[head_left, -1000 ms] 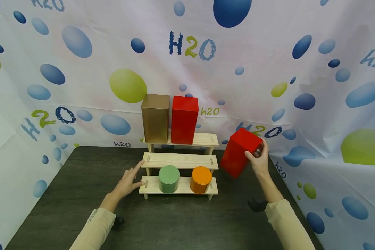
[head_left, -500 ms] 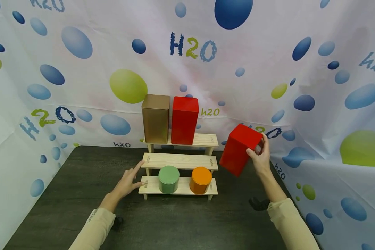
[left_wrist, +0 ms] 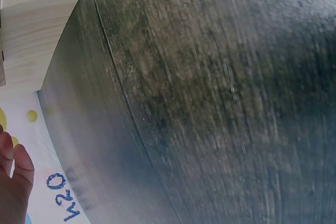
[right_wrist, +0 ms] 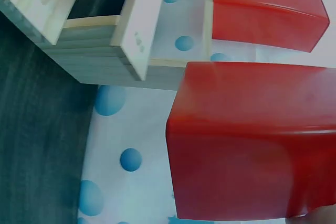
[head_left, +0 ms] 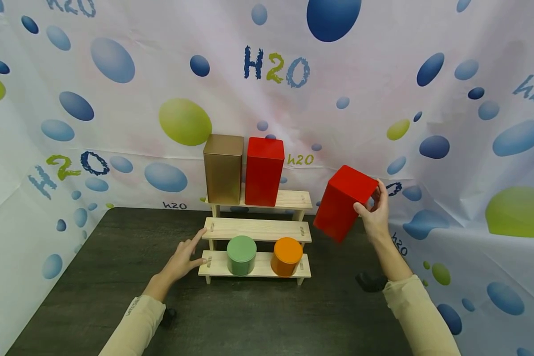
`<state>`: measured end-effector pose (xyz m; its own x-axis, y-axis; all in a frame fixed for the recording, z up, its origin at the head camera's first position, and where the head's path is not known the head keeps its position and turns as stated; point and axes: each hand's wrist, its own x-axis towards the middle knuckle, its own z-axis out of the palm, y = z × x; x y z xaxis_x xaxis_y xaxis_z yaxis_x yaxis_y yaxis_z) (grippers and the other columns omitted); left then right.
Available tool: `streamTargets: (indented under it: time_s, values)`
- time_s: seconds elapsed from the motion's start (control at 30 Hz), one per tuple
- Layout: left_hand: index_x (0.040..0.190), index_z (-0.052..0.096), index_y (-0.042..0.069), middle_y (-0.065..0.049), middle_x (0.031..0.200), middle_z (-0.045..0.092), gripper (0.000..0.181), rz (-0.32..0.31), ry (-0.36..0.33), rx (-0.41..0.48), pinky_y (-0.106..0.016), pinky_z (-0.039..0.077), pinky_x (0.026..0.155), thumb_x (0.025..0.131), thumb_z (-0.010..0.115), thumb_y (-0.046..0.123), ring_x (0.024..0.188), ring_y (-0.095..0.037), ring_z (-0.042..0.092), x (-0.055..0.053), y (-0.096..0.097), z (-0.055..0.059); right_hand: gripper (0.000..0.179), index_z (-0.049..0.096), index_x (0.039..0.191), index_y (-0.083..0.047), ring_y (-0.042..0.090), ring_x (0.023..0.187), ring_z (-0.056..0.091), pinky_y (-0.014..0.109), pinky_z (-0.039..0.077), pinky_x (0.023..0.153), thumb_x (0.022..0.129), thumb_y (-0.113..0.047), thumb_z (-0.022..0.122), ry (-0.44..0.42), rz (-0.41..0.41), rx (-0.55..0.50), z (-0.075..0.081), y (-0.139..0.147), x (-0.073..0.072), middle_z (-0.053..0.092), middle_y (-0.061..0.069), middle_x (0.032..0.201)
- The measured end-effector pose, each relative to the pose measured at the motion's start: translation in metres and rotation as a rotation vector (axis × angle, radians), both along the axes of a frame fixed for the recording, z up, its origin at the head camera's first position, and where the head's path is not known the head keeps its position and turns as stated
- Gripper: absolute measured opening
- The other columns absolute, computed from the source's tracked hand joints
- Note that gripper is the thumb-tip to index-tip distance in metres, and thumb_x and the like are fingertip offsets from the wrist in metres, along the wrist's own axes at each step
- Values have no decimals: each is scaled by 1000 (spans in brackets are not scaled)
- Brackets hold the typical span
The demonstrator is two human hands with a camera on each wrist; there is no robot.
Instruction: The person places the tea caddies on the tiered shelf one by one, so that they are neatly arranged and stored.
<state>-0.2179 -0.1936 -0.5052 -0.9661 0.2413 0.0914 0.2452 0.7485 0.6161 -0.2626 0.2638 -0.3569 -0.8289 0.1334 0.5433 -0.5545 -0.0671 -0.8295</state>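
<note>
In the head view my right hand (head_left: 375, 215) grips a tall red tin (head_left: 344, 202) near its top, thumb in front. The tin is tilted and held up to the right of a three-step wooden shelf (head_left: 258, 229). It fills much of the right wrist view, where only a bit of the hand shows. My left hand (head_left: 180, 262) touches the shelf's left side, forefinger at the middle step and thumb at the bottom step, holding nothing. On the top step stand a gold tin (head_left: 223, 173) and a second red tin (head_left: 264, 173).
On the bottom step sit a green round tin (head_left: 241, 256) and an orange round tin (head_left: 287, 257). The shelf stands on a dark wood-grain table (head_left: 249, 316). Behind and beside it hangs a white curtain (head_left: 329, 123) with blue and green spots.
My right hand has raised the red tin slightly, and it remains tilted. The left hand has stayed at the shelf's left side.
</note>
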Motion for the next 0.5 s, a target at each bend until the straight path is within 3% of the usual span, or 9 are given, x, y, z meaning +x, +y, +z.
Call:
streamTargets:
  time_s: [0.27, 0.5]
  values:
    - [146, 18, 18, -7, 76, 34, 88, -1, -5, -3, -29, 25, 56, 77, 73, 16, 71, -18, 25, 0, -1, -1, 66, 28, 137, -9, 17, 109, 39, 19, 46, 81, 78, 9, 52, -15, 45, 13, 16, -8, -9, 42, 3, 122]
    - [146, 18, 18, -6, 75, 33, 88, -1, -4, -9, -29, 25, 55, 77, 73, 16, 71, -18, 25, 0, 0, 0, 64, 29, 137, -9, 17, 109, 39, 20, 46, 80, 79, 4, 53, -4, 101, 45, 19, -18, -19, 41, 3, 122]
